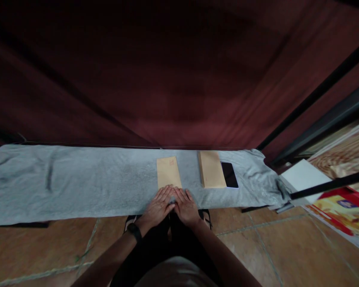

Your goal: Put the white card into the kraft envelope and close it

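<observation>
A brown paper envelope (168, 171) lies on a grey cloth (77, 183) that covers a long low surface. My left hand (159, 206) and my right hand (185, 205) lie flat side by side on the cloth, fingers together, with their fingertips touching the envelope's near edge. Neither hand grips anything. A black watch sits on my left wrist. To the right lies a stack of brown envelopes (211, 169), and a black phone (229, 174) rests beside it.
A dark red curtain (167, 79) hangs behind the cloth-covered surface. A white sheet (303, 175), a black bar (332, 185) and a red and yellow printed box (344, 211) lie at the right. Brown floor tiles (62, 247) are below.
</observation>
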A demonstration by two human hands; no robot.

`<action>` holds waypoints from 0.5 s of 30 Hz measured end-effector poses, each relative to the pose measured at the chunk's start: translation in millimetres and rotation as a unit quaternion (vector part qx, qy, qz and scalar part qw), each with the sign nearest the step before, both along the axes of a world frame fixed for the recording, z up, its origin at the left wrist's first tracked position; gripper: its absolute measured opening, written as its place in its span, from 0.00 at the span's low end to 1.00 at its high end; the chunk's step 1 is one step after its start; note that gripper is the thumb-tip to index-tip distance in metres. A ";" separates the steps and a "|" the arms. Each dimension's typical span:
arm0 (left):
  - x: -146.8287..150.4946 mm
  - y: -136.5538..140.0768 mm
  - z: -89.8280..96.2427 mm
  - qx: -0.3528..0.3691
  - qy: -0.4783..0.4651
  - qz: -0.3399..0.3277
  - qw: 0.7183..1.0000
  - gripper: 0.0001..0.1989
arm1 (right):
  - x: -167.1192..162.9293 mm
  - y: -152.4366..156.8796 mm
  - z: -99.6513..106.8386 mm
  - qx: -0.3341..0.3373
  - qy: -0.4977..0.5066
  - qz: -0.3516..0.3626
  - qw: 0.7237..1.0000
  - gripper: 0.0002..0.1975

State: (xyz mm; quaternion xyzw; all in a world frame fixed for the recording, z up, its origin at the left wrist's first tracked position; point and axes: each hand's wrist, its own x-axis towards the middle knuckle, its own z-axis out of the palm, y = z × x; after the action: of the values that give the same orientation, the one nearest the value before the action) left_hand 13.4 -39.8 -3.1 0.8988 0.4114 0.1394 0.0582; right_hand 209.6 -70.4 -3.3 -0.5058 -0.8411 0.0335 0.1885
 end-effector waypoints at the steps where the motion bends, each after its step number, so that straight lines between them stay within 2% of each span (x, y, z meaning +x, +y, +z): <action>1: 1.1 -8.2 -0.9 0.018 -0.004 0.011 1.000 0.32 | -0.2 -0.1 0.7 -0.001 -0.004 -0.002 1.000 0.27; 5: 0.2 -25.5 0.2 0.050 0.001 0.023 0.998 0.34 | -1.4 -0.1 1.3 -0.001 -0.006 -0.016 1.000 0.26; 15: -22.8 -33.8 7.1 0.058 0.024 0.043 0.997 0.36 | 20.8 -0.1 -3.2 0.001 -0.007 -0.051 0.999 0.29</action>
State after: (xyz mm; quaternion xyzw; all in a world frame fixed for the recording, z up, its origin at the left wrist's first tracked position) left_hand -9.4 -73.6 4.0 0.8851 0.4424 0.1438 -0.0103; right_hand 230.4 -70.5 -6.5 -0.5480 -0.8157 0.0198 0.1844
